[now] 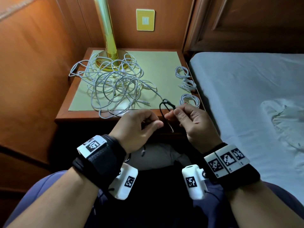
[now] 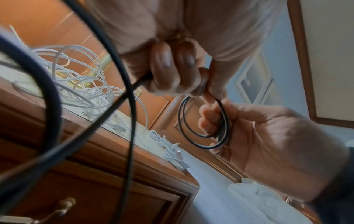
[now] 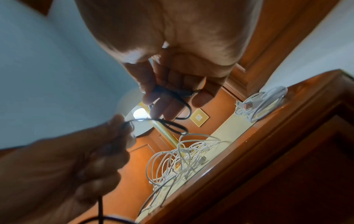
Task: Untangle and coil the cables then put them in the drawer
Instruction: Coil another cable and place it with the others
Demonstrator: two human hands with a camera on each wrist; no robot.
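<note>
A thin black cable [image 1: 165, 101] is held in the air in front of the nightstand. My right hand [image 1: 172, 112] pinches a couple of small loops of it [image 2: 204, 147] between thumb and fingers. My left hand [image 1: 154, 122] grips the same cable a little to the left, fingers [image 2: 172, 68] curled round it, and the rest hangs down toward my lap. A big tangle of white cables [image 1: 115, 86] lies on the nightstand top around the lamp base. Three coiled white cables [image 1: 190, 99] sit along its right edge. The drawer front [image 2: 95, 197] below is closed.
A brass lamp [image 1: 107, 30] stands at the back of the wooden nightstand [image 1: 65, 111], on a pale mat. A bed with a light sheet [image 1: 246, 96] lies close on the right. Wood panelling closes the left side and the back.
</note>
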